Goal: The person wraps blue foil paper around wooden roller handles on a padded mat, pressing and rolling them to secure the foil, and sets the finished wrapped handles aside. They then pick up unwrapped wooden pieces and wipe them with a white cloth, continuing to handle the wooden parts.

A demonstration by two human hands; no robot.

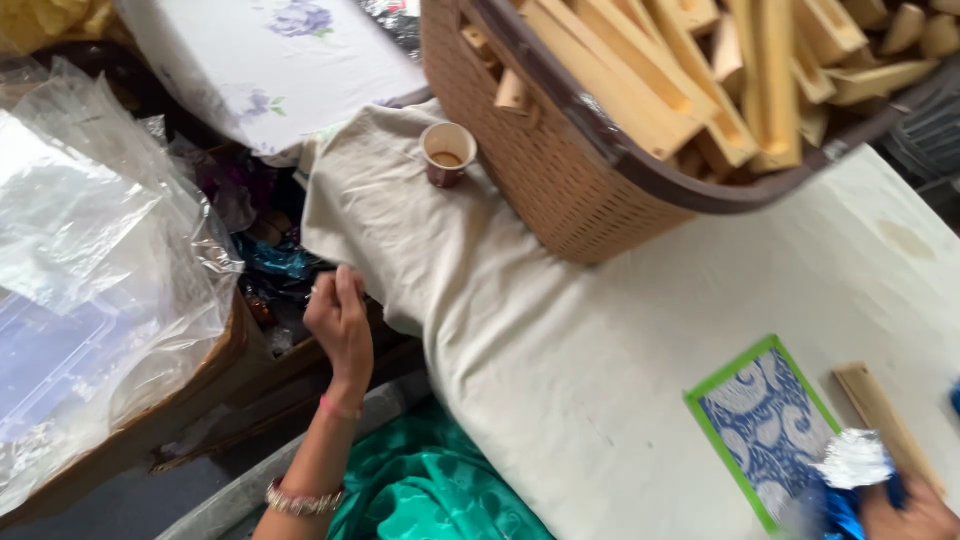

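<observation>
My left hand [338,322] reaches off the table's left edge, down into a dark gap with blue and dark wrappers [272,262]; its fingers are pinched together, and I cannot tell if they hold anything. At the lower right corner my right hand [912,512] grips a crumpled piece of silver and blue shiny foil [850,470]. That foil lies over the corner of a flat blue-and-white patterned card with a green border [762,420]. A flat wooden stick [882,418] lies just right of the card.
A cream cloth covers the table [560,340]. A brown woven basket [520,140] full of wooden sticks stands at the back. A small paper cup [446,152] with brown drink sits beside it. Clear plastic bags [90,250] fill a cardboard box at left.
</observation>
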